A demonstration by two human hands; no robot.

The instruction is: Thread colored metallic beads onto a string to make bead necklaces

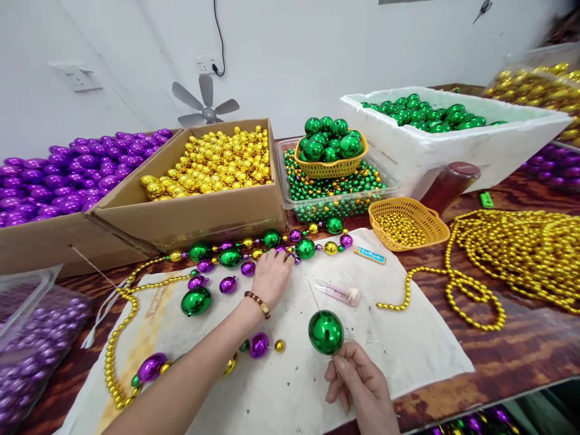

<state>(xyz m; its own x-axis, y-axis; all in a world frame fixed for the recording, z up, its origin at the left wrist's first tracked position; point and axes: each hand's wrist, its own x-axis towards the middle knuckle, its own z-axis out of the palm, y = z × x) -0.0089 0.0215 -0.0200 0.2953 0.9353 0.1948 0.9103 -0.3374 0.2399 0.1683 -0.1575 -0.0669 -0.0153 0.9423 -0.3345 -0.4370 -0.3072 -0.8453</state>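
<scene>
Low in the middle, my right hand [360,380] is closed in a pinch just under a large shiny green bead [326,332]. A long thin needle [312,290] sticks up out of that bead, tilted to the left. My left hand [273,279], with a beaded bracelet [257,303] on the wrist, reaches down among the beads with bent fingers; its fingertips are hidden. Around it runs a strand of green, purple and gold beads [230,257]. Loose purple beads [228,284] and a large green bead [196,301] lie left of that hand.
Pink-handled snips [338,294] and a blue packet [369,255] lie on the white cloth [426,350]. Behind stand a cardboard box [203,208] of gold beads, a yellow basket [330,169] of green beads and a foam box [408,151]. Gold bead strings [521,254] pile up right.
</scene>
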